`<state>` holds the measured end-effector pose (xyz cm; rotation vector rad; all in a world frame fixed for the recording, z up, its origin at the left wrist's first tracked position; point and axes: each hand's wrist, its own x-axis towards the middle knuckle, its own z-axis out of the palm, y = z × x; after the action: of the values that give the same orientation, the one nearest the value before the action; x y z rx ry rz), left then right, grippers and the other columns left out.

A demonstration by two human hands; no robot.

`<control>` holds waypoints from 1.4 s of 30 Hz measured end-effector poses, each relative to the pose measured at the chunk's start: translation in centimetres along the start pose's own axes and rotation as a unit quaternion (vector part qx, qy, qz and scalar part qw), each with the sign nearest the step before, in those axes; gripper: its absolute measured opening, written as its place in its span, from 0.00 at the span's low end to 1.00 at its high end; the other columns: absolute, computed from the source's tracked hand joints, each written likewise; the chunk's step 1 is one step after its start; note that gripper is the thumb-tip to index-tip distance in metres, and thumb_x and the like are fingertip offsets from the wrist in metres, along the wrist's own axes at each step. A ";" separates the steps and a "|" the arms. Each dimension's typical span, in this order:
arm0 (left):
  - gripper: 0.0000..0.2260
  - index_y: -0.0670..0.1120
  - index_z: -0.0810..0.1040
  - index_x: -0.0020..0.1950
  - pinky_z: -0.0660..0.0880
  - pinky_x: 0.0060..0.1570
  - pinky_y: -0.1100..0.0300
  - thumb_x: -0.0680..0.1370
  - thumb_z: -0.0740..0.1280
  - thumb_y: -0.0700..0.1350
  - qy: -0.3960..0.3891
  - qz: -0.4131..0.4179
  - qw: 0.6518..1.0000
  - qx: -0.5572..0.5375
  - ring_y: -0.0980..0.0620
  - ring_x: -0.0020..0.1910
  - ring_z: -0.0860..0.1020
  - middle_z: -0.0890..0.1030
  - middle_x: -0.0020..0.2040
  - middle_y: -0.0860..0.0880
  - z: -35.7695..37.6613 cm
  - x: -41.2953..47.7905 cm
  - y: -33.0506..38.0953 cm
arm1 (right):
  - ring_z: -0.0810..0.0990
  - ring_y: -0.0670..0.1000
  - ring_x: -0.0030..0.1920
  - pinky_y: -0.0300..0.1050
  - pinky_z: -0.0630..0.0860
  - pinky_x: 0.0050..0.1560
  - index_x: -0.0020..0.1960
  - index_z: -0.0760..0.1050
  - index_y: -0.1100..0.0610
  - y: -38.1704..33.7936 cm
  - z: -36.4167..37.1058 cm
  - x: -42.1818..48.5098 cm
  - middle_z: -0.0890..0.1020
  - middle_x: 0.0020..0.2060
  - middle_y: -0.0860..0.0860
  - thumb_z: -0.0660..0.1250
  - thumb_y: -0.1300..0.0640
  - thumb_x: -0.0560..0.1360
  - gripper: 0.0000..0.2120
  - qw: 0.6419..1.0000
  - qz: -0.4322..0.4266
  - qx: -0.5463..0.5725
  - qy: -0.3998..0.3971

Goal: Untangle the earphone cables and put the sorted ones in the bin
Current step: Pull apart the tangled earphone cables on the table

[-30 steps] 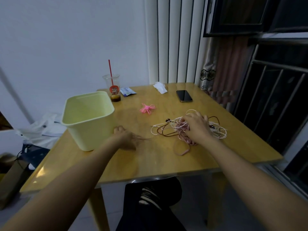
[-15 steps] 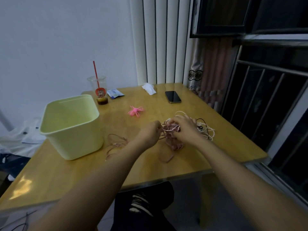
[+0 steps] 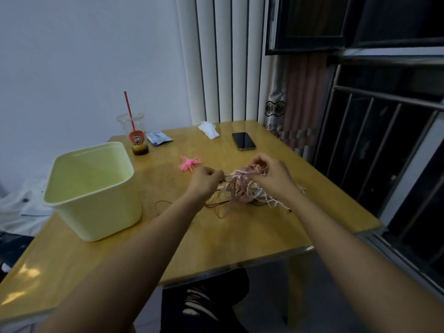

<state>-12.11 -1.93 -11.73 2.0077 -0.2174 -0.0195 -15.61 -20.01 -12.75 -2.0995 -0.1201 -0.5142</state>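
Observation:
A tangle of pink, white and dark brown earphone cables [image 3: 240,189] hangs lifted above the wooden table [image 3: 216,236], its lower loops still on the tabletop. My right hand [image 3: 272,175] grips the top of the bundle. My left hand [image 3: 206,180] pinches a strand at the bundle's left side. A thin brown cable [image 3: 163,205] trails left across the table toward the pale yellow bin [image 3: 93,188], which stands at the table's left and looks empty.
A pink coiled cable [image 3: 189,163] lies behind my hands. A black phone [image 3: 243,141], a white tissue [image 3: 208,129], a small packet [image 3: 158,138] and a plastic cup with a red straw [image 3: 135,135] sit along the far edge. Window bars stand on the right.
My left hand left the brown cable near the bin and came over to the tangle. Both hands have lifted the bundle off the table.

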 end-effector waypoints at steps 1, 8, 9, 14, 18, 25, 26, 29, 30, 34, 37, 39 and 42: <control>0.09 0.37 0.79 0.46 0.64 0.35 0.58 0.78 0.63 0.41 0.005 -0.018 1.000 -0.018 0.50 0.33 0.66 0.70 0.37 0.43 -0.4 0.1 0.1 | 0.76 0.43 0.38 0.34 0.72 0.37 0.46 0.76 0.54 0.3 -0.3 0.0 0.80 0.41 0.48 0.74 0.59 0.73 0.07 0.999 0.010 0.035 0.013; 0.11 0.38 0.78 0.52 0.62 0.30 0.63 0.80 0.60 0.44 0.032 -0.088 0.991 -0.093 0.54 0.33 0.65 0.69 0.37 0.48 -2.5 0.9 -0.1 | 0.78 0.44 0.44 0.33 0.73 0.43 0.50 0.77 0.53 3.0 -2.9 1.3 0.81 0.46 0.48 0.72 0.61 0.74 0.07 0.959 0.087 0.148 0.227; 0.12 0.38 0.79 0.52 0.61 0.29 0.63 0.79 0.61 0.44 0.031 -0.090 0.991 -0.097 0.54 0.33 0.64 0.69 0.37 0.48 -2.6 1.1 -0.2 | 0.78 0.45 0.45 0.35 0.74 0.44 0.50 0.78 0.54 3.5 -3.0 1.7 0.81 0.46 0.49 0.72 0.61 0.74 0.07 0.957 0.097 0.138 0.236; 0.10 0.42 0.82 0.45 0.65 0.30 0.63 0.76 0.69 0.49 -0.051 -0.079 0.994 -0.063 0.54 0.33 0.66 0.72 0.38 0.47 -2.2 1.4 0.2 | 0.79 0.54 0.49 0.43 0.75 0.41 0.51 0.76 0.54 5.0 -2.7 2.6 0.81 0.48 0.52 0.71 0.59 0.76 0.06 0.973 0.207 -0.002 0.103; 0.07 0.38 0.83 0.47 0.70 0.50 0.58 0.77 0.69 0.42 -0.063 -0.051 0.995 -0.062 0.56 0.41 0.76 0.81 0.45 0.48 -1.7 1.1 0.5 | 0.74 0.53 0.62 0.50 0.74 0.61 0.68 0.68 0.53 3.5 -3.1 2.6 0.73 0.65 0.53 0.73 0.57 0.74 0.26 0.965 0.237 0.007 -0.112; 0.08 0.37 0.83 0.52 0.72 0.37 0.72 0.77 0.69 0.40 -0.044 0.009 0.992 -0.116 0.67 0.31 0.75 0.79 0.35 0.56 -0.9 1.3 0.6 | 0.74 0.46 0.63 0.51 0.71 0.68 0.63 0.74 0.46 -1.3 -0.7 1.9 0.76 0.61 0.45 0.69 0.56 0.75 0.17 0.998 0.012 -0.034 -0.060; 0.07 0.37 0.83 0.51 0.71 0.34 0.73 0.77 0.70 0.40 -0.039 0.016 0.991 -0.125 0.69 0.28 0.75 0.79 0.32 0.57 -1.0 1.3 0.6 | 0.79 0.45 0.56 0.51 0.77 0.62 0.59 0.77 0.46 -1.1 0.0 1.7 0.81 0.55 0.45 0.69 0.55 0.76 0.12 0.990 0.031 -0.042 -0.129; 0.06 0.38 0.84 0.47 0.69 0.39 0.72 0.76 0.71 0.40 -0.022 0.035 0.991 -0.129 0.69 0.34 0.78 0.83 0.35 0.56 -1.3 1.2 0.4 | 0.81 0.45 0.47 0.52 0.76 0.61 0.47 0.80 0.45 -0.5 0.9 1.4 0.83 0.43 0.42 0.70 0.50 0.76 0.01 0.977 0.064 -0.141 -0.145; 0.05 0.39 0.84 0.47 0.69 0.41 0.72 0.76 0.71 0.41 -0.010 0.038 0.990 -0.135 0.68 0.37 0.79 0.84 0.39 0.53 -1.5 1.2 0.3 | 0.79 0.45 0.47 0.50 0.70 0.63 0.47 0.80 0.45 -0.2 0.7 1.7 0.83 0.43 0.42 0.70 0.49 0.76 0.01 0.979 0.054 -0.171 -0.098; 0.08 0.42 0.84 0.50 0.72 0.39 0.76 0.77 0.71 0.44 0.053 0.056 0.979 -0.189 0.68 0.39 0.80 0.85 0.44 0.52 -2.1 1.3 1.2 | 0.74 0.47 0.51 0.43 0.57 0.54 0.46 0.78 0.50 -1.0 -0.2 2.6 0.78 0.45 0.43 0.69 0.51 0.77 0.03 0.948 -0.131 -0.266 0.113; 0.06 0.43 0.85 0.49 0.73 0.41 0.73 0.77 0.71 0.45 0.067 0.059 0.979 -0.181 0.68 0.38 0.80 0.85 0.43 0.51 -2.1 1.3 1.2 | 0.77 0.46 0.50 0.44 0.60 0.61 0.49 0.77 0.50 -0.9 0.1 2.2 0.80 0.44 0.42 0.68 0.50 0.78 0.04 0.965 -0.059 -0.257 -0.003; 0.05 0.44 0.84 0.46 0.72 0.48 0.68 0.77 0.70 0.44 0.067 0.045 0.980 -0.179 0.64 0.43 0.81 0.85 0.44 0.50 -1.8 1.0 0.3 | 0.78 0.46 0.46 0.47 0.62 0.65 0.50 0.76 0.48 -0.4 0.2 1.9 0.80 0.39 0.42 0.68 0.49 0.77 0.04 0.963 -0.009 -0.261 -0.061; 0.06 0.46 0.84 0.44 0.71 0.58 0.59 0.78 0.69 0.45 0.086 0.021 0.976 -0.199 0.60 0.46 0.78 0.83 0.43 0.51 -1.9 0.9 -0.2 | 0.77 0.46 0.46 0.44 0.60 0.59 0.51 0.77 0.44 0.2 -0.6 2.3 0.79 0.38 0.42 0.70 0.45 0.75 0.06 0.978 0.006 -0.197 -0.061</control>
<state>-10.94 -0.29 -11.05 1.5950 -0.1325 0.1276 -13.62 -20.84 -11.68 -2.5198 -0.0798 -0.4256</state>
